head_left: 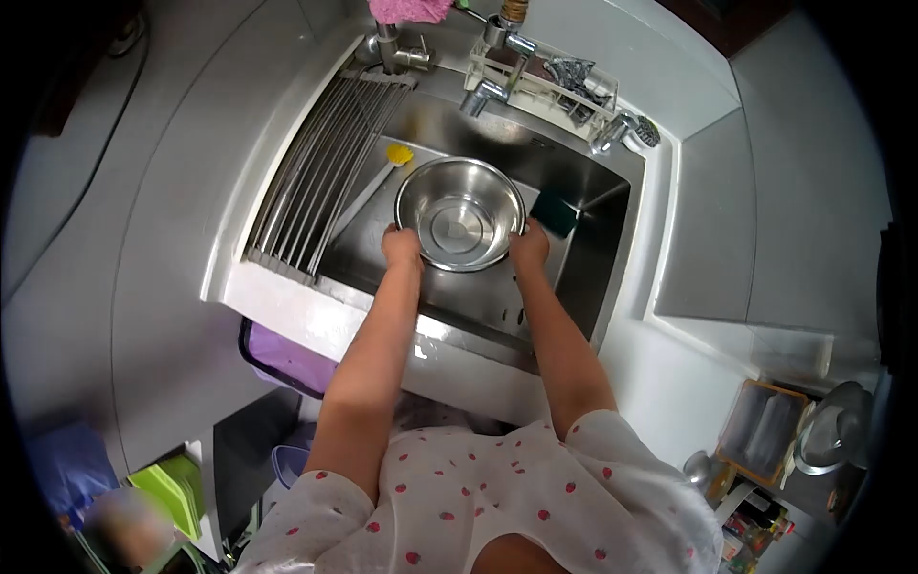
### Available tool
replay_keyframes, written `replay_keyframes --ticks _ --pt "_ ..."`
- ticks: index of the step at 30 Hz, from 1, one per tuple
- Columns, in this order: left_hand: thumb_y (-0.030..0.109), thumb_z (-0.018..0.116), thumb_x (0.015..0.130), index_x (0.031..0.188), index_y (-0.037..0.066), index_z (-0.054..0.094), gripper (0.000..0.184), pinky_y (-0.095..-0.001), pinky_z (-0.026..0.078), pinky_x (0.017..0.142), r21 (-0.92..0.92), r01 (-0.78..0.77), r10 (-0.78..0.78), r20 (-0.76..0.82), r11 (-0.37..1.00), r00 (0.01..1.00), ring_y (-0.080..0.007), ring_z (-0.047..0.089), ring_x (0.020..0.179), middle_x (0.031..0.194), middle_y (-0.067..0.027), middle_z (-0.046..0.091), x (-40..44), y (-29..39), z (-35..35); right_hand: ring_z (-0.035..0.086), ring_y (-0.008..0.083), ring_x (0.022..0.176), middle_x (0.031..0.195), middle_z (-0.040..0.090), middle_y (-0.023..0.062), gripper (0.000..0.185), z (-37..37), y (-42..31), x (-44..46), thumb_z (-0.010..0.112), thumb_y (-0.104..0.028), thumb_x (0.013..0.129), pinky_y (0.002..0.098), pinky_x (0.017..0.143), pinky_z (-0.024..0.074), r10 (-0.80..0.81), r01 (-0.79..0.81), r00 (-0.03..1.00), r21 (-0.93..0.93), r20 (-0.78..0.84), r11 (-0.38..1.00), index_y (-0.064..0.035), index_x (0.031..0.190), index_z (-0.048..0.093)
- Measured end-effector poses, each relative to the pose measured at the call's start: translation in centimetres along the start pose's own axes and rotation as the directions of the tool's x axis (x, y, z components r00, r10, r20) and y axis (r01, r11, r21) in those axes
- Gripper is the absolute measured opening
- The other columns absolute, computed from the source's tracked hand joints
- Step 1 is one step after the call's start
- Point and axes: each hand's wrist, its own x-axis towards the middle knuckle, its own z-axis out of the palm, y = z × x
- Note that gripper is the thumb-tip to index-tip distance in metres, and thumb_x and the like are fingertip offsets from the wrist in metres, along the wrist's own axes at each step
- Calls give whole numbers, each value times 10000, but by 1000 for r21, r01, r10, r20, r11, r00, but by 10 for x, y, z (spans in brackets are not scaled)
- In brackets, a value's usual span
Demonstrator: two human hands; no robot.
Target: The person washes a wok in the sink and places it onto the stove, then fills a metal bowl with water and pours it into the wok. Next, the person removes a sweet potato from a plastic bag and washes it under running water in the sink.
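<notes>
A round stainless steel bowl (pixel 460 212) is held over the sink (pixel 449 297), its inside facing up and showing no contents. My left hand (pixel 402 247) grips the bowl's rim at the lower left, fingers closed. On the opposite side, my right hand (pixel 529 247) is closed on the rim at the lower right. Left of the bowl lies a dish brush (pixel 368 196) with a white handle and yellow head. A dark green scouring pad (pixel 554 213) sits on the right, just beyond my right hand.
A metal roll-up rack (pixel 330 172) covers the sink's left part. Taps (pixel 488 94) and a white caddy (pixel 564 96) holding scrubbers stand along the back edge. Below the counter at left is a purple-lined bin (pixel 287 359). Containers (pixel 762 432) stand at lower right.
</notes>
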Motion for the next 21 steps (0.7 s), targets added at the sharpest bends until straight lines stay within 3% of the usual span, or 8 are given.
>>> replay_keyframes --ticks 6,8,9,11,12,14,17,21 --pt "60 462 735 1173 -58 449 453 -288 354 875 263 65 -88 75 963 993 -247 493 1031 1055 -156 537 49 -15 3 538 345 947 949 589 208 380 23 3 10 607 -114 685 385 803 427 -14 14 1000 -33 9 999 -31 1050 546" --pt "94 459 779 1186 -45 447 430 -283 327 924 524 -338 439 -78 782 895 -237 458 1092 1118 -161 514 38 -1 17 485 336 1040 1036 552 213 361 37 -7 16 554 -116 733 394 846 402 -156 154 986 -33 -60 988 -33 1083 527" --pt "94 459 779 1186 -45 447 430 -283 327 924 524 -342 441 -74 780 894 -237 458 1092 1118 -161 514 27 20 23 503 340 996 1068 530 205 384 40 -24 17 532 -99 747 394 833 413 -230 230 970 -6 -80 973 -31 1123 498" --pt "141 436 834 1216 -51 398 430 -291 287 962 106 -472 441 228 875 868 -274 361 1191 1265 -191 393 6 66 34 513 338 971 1115 501 201 422 33 -81 12 506 -91 772 385 826 420 -280 284 959 188 -48 940 -21 1185 449" --pt "141 436 834 1216 -51 398 430 -291 287 962 105 -473 440 235 875 867 -274 361 1191 1265 -191 393 12 71 42 506 331 991 1129 495 205 437 28 -113 12 501 -101 783 375 832 417 -268 248 963 351 9 903 -14 1205 429" --pt "152 434 864 1257 -28 370 437 -288 331 935 -219 -489 536 354 844 767 -226 416 1142 1271 -147 405 31 85 60 481 311 1050 1174 468 207 455 35 -158 18 500 -104 793 361 841 411 -384 357 922 498 -52 790 -8 1226 401" --pt "203 435 878 1272 -10 357 455 -288 337 933 -504 -344 556 363 792 748 -207 404 1143 1270 -126 401 40 126 75 457 302 1089 1207 437 206 456 38 -207 42 495 -96 794 355 862 398 -401 337 916 538 2 773 -3 1229 394" --pt "224 436 885 1276 3 359 456 -296 336 942 -533 -237 523 486 812 700 -197 407 1133 1248 -117 419 56 177 85 443 311 1106 1266 386 190 476 58 -241 73 472 -83 797 352 911 363 -420 389 900 649 -117 654 -21 1256 365"
